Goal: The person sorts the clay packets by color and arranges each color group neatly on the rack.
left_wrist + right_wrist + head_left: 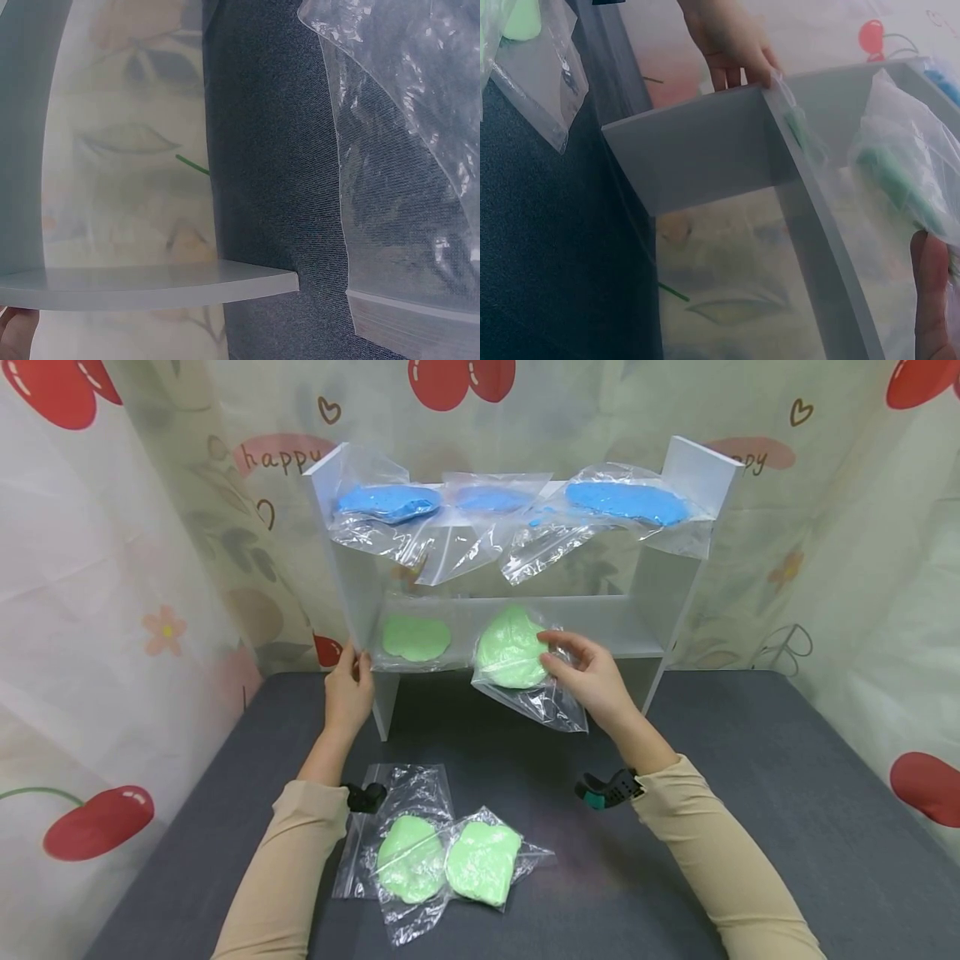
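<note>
My right hand (592,681) pinches the edge of a clear zip bag holding a flat green lump, like soft clay (512,647), tilted at the front of the middle shelf. In the right wrist view the same bag (900,165) stands above the fingers (932,292). Another bagged green lump (416,637) lies on that shelf to the left. My left hand (349,693) grips the left side panel of the white shelf unit (352,585) near the middle shelf's height. In the left wrist view only a bit of the left fingers (18,334) shows beside the panel.
Several bags with blue lumps (626,503) lie along the top shelf, their plastic hanging over its front. Two bagged green lumps (483,862) lie on the dark table (600,893) between the forearms. A printed curtain (142,568) surrounds the table behind and at the sides.
</note>
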Motion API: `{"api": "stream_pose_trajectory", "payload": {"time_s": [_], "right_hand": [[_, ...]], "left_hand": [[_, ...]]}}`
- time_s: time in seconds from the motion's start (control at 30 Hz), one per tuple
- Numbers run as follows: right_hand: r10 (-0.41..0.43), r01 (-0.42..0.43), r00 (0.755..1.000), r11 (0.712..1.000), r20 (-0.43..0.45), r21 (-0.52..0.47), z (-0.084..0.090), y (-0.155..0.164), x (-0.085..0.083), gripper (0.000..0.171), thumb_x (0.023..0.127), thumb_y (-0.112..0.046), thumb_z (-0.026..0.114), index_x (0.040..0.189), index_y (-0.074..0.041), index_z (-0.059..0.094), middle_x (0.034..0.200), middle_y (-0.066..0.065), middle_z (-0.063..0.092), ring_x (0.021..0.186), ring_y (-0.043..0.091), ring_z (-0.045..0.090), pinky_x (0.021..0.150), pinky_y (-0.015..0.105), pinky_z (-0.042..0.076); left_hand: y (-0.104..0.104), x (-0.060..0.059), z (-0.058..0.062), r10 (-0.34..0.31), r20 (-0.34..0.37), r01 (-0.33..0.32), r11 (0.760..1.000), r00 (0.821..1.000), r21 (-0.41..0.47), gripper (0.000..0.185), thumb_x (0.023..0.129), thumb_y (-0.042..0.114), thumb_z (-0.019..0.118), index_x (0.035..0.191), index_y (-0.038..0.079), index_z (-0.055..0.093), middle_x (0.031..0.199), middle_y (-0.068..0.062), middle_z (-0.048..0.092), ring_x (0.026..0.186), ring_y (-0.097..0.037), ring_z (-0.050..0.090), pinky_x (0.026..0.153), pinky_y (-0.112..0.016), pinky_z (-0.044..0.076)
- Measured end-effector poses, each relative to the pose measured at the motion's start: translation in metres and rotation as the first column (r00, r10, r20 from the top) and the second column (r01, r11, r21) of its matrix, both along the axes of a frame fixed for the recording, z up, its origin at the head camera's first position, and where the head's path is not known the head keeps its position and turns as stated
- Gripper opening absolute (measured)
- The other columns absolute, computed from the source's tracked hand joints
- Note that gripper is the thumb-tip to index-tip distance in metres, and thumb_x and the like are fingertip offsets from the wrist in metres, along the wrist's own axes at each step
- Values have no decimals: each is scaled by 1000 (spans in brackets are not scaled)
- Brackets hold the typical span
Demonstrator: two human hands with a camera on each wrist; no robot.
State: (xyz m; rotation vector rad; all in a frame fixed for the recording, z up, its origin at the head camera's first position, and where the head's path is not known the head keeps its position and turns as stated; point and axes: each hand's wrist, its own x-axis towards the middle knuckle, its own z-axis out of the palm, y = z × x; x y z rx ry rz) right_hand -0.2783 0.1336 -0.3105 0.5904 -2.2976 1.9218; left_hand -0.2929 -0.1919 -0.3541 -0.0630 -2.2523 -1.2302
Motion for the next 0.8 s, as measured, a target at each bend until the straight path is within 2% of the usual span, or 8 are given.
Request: {"api": "stream_pose_trajectory", "payload": {"time_s": [0.17,0.27,0.37,0.4,0.5,0.6,0.73,0.8], "right_hand": [[-20,20,1000,1000,10,13,0,-2,-6,40,91,-16,59,129,-4,52,136,10,50,114,12,52,85,25,51],[-36,36,999,999,-3,41,1,-4,-8,41,92,-19,59,130,-5,53,137,10,49,129,18,43,105,40,39],[-44,44,999,998,-14,47,2,-6,-9,42,92,-20,59,130,-6,52,138,11,49,134,22,38,113,50,24],[-45,46,999,998,-13,43,3,-7,-9,42,92,-20,59,130,-6,52,138,11,49,134,23,38,114,50,22],[-41,41,999,999,-3,23,4,-11,-10,42,92,-18,59,131,-5,52,137,11,49,131,22,40,106,38,38],[-40,40,999,999,2,15,4,-14,-11,42,92,-16,58,131,-4,51,138,11,48,133,22,39,98,35,45],[-33,33,999,999,10,20,5,-17,-12,44,91,-14,58,133,-4,49,142,10,44,136,23,36,101,41,42],[-27,26,999,999,24,22,4,-19,-13,46,90,-12,58,135,-5,48,144,9,42,134,24,38,95,35,47]], "left_hand": [[0,0,-1,-1,-6,0,1000,1000,-2,41,99,17,41,139,8,42,125,-23,58,113,-38,59,85,-51,51],[0,-1,-1,1,-9,-1,1000,1000,-4,41,99,17,41,139,8,42,125,-23,58,112,-38,59,84,-51,51],[0,-1,-1,5,-9,-5,1000,1000,-3,41,99,17,42,139,8,42,125,-23,59,112,-38,60,84,-50,52],[-1,-1,-1,6,-10,-6,1000,1000,-3,41,99,17,42,139,8,42,124,-23,59,111,-38,60,84,-50,52],[-1,-1,-1,4,-10,-4,1000,1000,3,41,99,16,42,139,8,43,124,-23,59,111,-38,60,84,-50,52],[-1,-1,-1,-3,-6,3,1000,1000,9,42,99,17,42,140,9,42,125,-23,58,112,-38,59,84,-50,52],[-1,-1,-1,-10,0,10,1000,1000,10,43,99,17,41,141,10,40,127,-23,57,114,-38,58,85,-50,51],[-1,0,-1,-9,2,9,1000,1000,9,43,99,17,41,141,10,40,126,-23,58,114,-38,59,85,-50,51]]}}
